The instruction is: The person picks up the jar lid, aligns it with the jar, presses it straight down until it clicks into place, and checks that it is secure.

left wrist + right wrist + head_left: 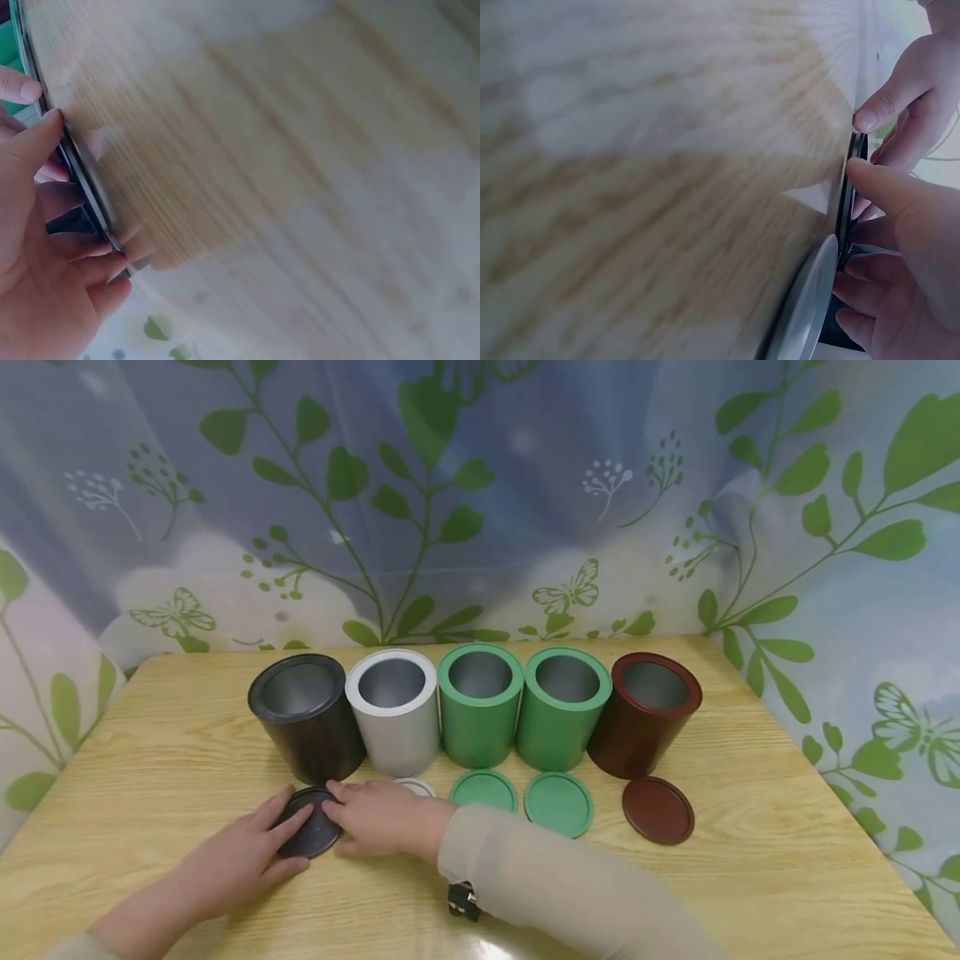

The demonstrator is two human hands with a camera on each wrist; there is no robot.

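A round black lid [311, 837] lies flat on the table in front of the black can [318, 747]. From its left side my left hand [240, 856] holds it, with fingers over the top and thumb at the near side. My right hand [386, 814] grips the lid's right edge, fingertips at the far rim and thumb nearer. In the left wrist view the lid [86, 184] shows edge-on between fingers and thumb. The right wrist view has both hands at the black rim [853, 180], beside the white lid [806, 300]. My right hand partly hides that white lid in the head view.
Right of the black can stand an upright open white can [397, 743], two green cans [480, 735] and a dark red can [633, 747]. Two green lids [558, 804] and a dark red lid [658, 811] lie before them. A patterned curtain [480, 502] hangs behind the table.
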